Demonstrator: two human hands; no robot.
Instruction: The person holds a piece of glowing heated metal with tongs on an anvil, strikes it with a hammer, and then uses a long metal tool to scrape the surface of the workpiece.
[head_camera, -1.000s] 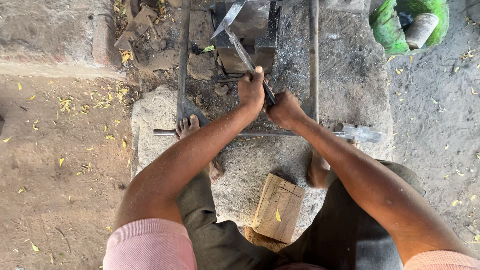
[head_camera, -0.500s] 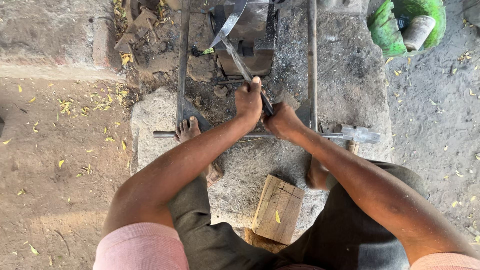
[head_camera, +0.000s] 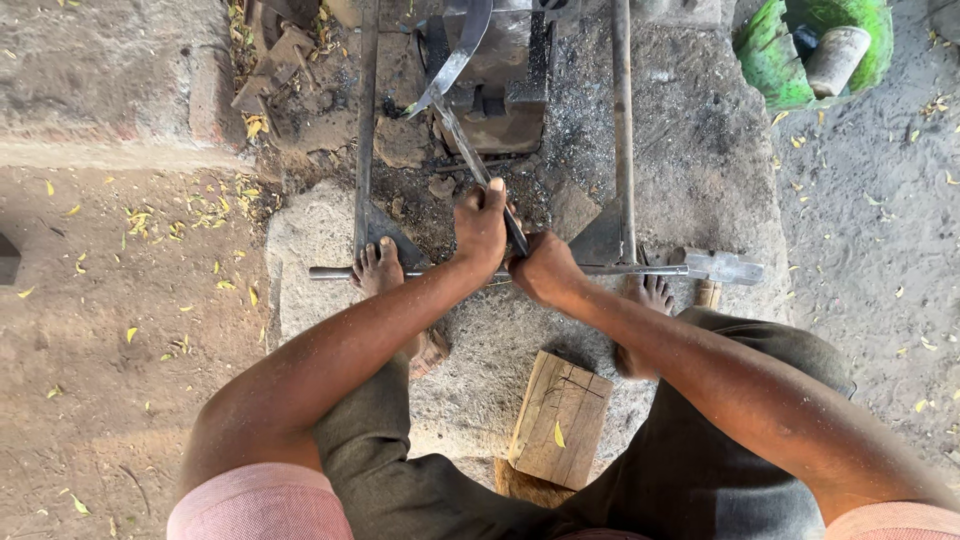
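From the head camera, looking straight down, both of the person's hands grip a pair of long dark tongs (head_camera: 480, 170). The left hand (head_camera: 482, 225) sits farther forward on the handles with its fingers wrapped tight around them, and the right hand (head_camera: 545, 268) is just behind and beside it, fingers likewise curled shut on the handle ends. The tongs run away from the hands, up and to the left, and their far end meets a curved grey metal blade (head_camera: 460, 55) that lies across a dark iron anvil block (head_camera: 500, 110). A thin metal rod (head_camera: 400, 272) crosses the stone slab (head_camera: 310, 250) under the hands, and a hammer head (head_camera: 725, 267) lies at its right end. The person's bare feet rest on the slab on either side. A wooden block (head_camera: 560, 420) lies between the knees, and a green basin (head_camera: 775, 55) stands well apart at the upper right.
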